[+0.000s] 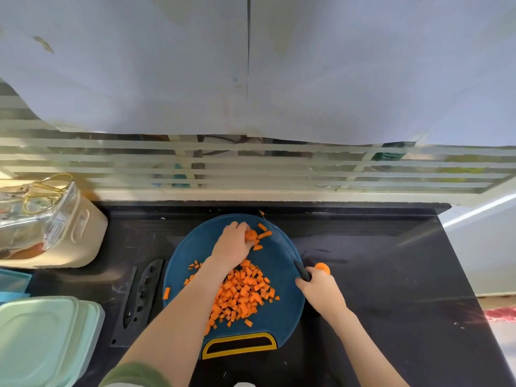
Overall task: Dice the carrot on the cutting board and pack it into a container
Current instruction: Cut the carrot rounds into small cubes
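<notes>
Dicing stage, looks nearly done: most of the carrot sits as a pile of cubes (243,291) mid cutting board (287,319), with a few strips and one last carrot stub (251,235) at the far edge. The left hand (233,243) has its fingers curled down over that stub, pinning it, while the right hand (321,291) is wrapped round the handle of the knife (285,247), blade just beside the stub. Next probably calls for short careful cuts close to the fingers, then scooping into the mint container (42,339) at left, which is cut off by the frame, lid seemingly on. Left fingertips are hidden behind the knuckles, and the blade's too thin to tell if it touches the board
</notes>
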A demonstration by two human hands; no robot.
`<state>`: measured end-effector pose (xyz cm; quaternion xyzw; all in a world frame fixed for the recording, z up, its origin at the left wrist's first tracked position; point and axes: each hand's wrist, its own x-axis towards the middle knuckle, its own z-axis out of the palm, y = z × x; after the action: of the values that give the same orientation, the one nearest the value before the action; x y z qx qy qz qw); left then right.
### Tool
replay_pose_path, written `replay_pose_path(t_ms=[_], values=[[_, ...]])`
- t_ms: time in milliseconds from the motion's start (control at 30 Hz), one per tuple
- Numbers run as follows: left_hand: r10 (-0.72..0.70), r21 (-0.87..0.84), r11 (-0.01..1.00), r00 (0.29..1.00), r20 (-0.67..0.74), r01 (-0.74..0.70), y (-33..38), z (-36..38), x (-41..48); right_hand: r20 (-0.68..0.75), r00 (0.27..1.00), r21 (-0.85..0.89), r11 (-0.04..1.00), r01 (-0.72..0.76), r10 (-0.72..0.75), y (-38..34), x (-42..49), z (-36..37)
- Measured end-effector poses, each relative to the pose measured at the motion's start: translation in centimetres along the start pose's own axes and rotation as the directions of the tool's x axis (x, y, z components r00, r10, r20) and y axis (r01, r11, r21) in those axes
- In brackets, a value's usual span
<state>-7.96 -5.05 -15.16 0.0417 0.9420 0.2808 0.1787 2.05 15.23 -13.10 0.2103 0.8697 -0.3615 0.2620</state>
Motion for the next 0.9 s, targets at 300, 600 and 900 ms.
replay_pose_path(t_ms=[300, 600, 900], values=[[-0.085, 0.232, 0.964, 0.978, -0.190, 0.128, -1.2, -0.8, -0.3, 0.057, 0.997, 0.101, 0.993, -0.053, 0.047, 0.1, 0.1, 0.4], [0.127, 0.326, 0.938, 0.992, -0.010, -0.116, 2.5, 0.3, 3.6, 0.079, 0.993, 0.203, 0.974, -0.098, 0.084, 0.2, -0.3, 0.0], [0.186, 0.321, 0.926, 0.980, 0.064, -0.197, 2.6, 1.3, 3.2, 0.059, 0.994, 0.244, 0.964, -0.106, 0.094, 1.1, -1.1, 0.4]])
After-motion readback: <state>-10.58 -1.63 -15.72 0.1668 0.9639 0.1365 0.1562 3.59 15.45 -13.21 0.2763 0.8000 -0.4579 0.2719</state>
